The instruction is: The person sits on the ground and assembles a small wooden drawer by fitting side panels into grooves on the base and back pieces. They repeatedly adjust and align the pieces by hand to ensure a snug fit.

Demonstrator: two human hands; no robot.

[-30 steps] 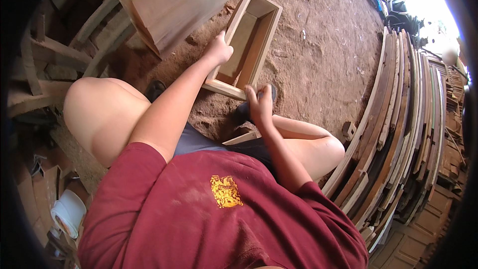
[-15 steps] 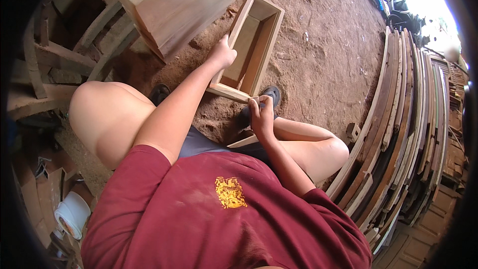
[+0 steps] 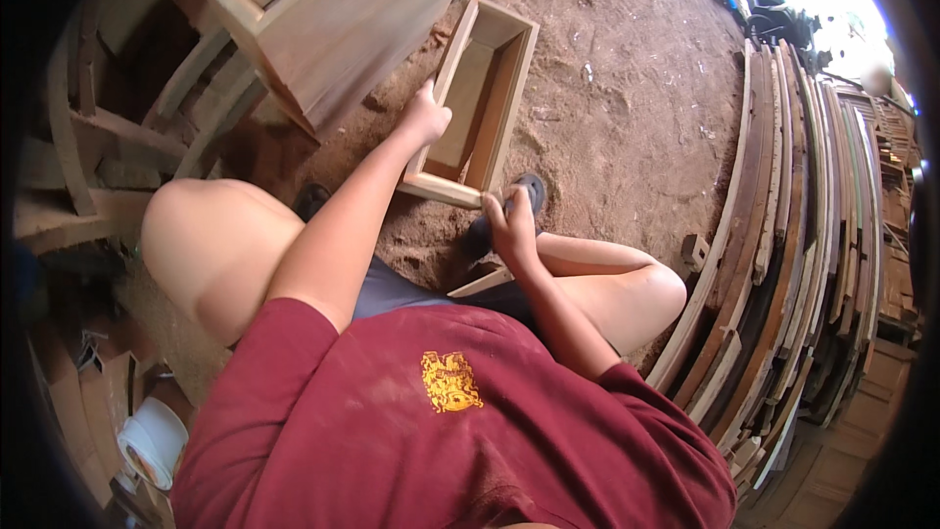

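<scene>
A shallow wooden drawer, open side up, slants away from me between my feet. My left hand is closed around its left long side, knuckles up. At its near right corner is my right hand, the thumb by the corner and the other fingers curled. Something small and pale may sit between those fingers, too small to make out. Inside the drawer, the pale bottom panel and the darker right wall show.
A large wooden cabinet stands just beyond the drawer on the left. Long boards are stacked along the right. Wooden chair-like frames crowd the left, and a white bucket sits lower left. The ground is sandy dirt.
The drawer has shifted slightly left and down in view along with my left hand. My right hand's thumb and fingers have spread a little at the corner.
</scene>
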